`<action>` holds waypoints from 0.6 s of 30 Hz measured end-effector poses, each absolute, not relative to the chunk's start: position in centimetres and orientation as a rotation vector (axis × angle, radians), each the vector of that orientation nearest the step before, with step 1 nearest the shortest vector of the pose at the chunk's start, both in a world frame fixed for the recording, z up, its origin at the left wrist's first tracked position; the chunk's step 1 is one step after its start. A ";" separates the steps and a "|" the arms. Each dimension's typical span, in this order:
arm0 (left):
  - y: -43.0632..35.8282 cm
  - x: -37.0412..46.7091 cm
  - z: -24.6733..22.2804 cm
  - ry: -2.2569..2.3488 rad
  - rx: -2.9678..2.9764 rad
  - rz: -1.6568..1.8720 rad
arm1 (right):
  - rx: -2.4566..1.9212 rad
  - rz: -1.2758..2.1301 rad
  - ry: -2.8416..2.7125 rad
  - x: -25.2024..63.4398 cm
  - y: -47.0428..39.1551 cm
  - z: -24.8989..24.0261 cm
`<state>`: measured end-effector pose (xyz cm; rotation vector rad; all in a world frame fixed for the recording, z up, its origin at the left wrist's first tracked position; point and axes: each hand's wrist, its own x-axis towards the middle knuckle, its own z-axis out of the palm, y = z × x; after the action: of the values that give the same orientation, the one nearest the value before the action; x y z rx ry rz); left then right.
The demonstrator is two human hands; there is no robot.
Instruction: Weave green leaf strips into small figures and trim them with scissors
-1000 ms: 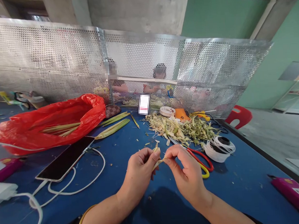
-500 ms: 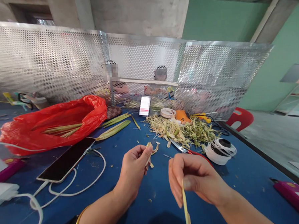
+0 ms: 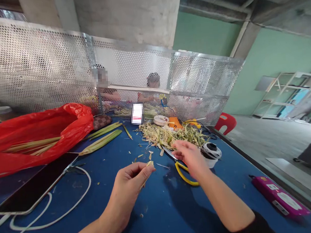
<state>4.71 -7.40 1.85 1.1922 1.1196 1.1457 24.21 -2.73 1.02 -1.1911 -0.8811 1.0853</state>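
Note:
My left hand (image 3: 134, 182) is closed in a pinch on a short pale plant strip (image 3: 150, 163), whose cut end shows above the thumb. My right hand (image 3: 190, 158) reaches forward with its fingers loosely apart and nothing visible in them. It hovers over the near edge of a pile of plant scraps (image 3: 156, 134). Beneath it lie scissors (image 3: 184, 177) with a yellow and red handle; the hand partly hides them, and I cannot tell whether it touches them. A spool of white cord (image 3: 211, 154) stands just right of that hand.
On the left lie a red plastic bag (image 3: 75, 124) holding long stalks, green leaves (image 3: 104, 141), and a phone (image 3: 39, 181) with a white cable. A purple box (image 3: 279, 195) sits at right. A perforated metal screen (image 3: 132, 65) spans the back, with people behind it.
My right hand has moved forward to the scrap pile, and the strip it held no longer shows. My left hand still pinches its piece. The view has turned right.

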 end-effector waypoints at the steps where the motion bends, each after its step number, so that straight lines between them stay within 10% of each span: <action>1: -7.4 4.7 1.8 1.103 1.198 1.213 | -1.170 1.039 -1.047 23.1 -3.7 1.1; 18: -7.2 4.6 2.1 1.015 1.070 1.302 | -1.060 1.124 -1.589 18.2 -9.2 1.0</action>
<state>4.57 -7.21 2.05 1.0705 1.0153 1.3022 18.15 -9.16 1.05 -1.0599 -1.5888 1.1237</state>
